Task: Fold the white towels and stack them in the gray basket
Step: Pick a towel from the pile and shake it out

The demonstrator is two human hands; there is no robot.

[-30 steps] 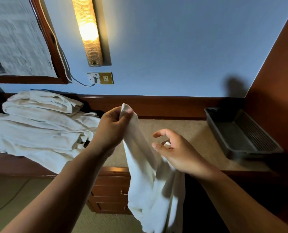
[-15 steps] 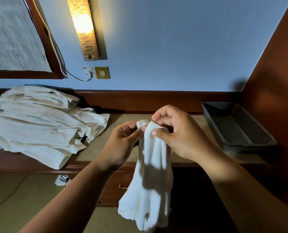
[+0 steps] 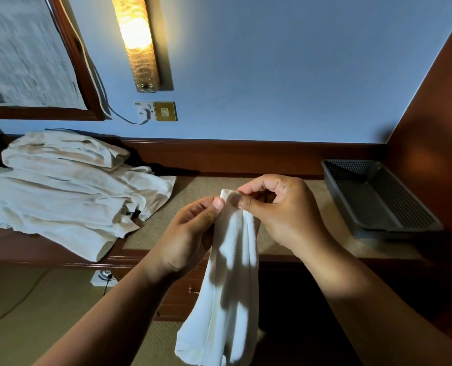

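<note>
- Holds one white towel in mid-air in front of the desk, gathered into a narrow hanging bundle, lower end down past the drawer front.
- Pinches its top corner with the left hand, thumb pressing the cloth against the forefinger.
- Pinches the same top edge just beside that with the right hand, thumb and forefinger closed on the cloth, other fingers curled above it and gripping nothing more.
- Reads as hunting for corners or an edge ahead of the first fold (judgement only: no crease or squared fold visible in the bundle).
- Finds the gray basket at the right end of the desk, next to the wooden side panel, well apart from both hands; shows bare floor and no towel inside, as far as the floor is visible.
- Finds the pile of white towels at the left end of the desk, loosely heaped, one edge hanging over the desk front; cannot count the pieces.
- Puts progress at the very start: nothing stacked, one towel in hand and unfolded.
- Leaves to do: spread and fold the held towel, lay it in the basket, repeat for every piece in the pile.
</note>
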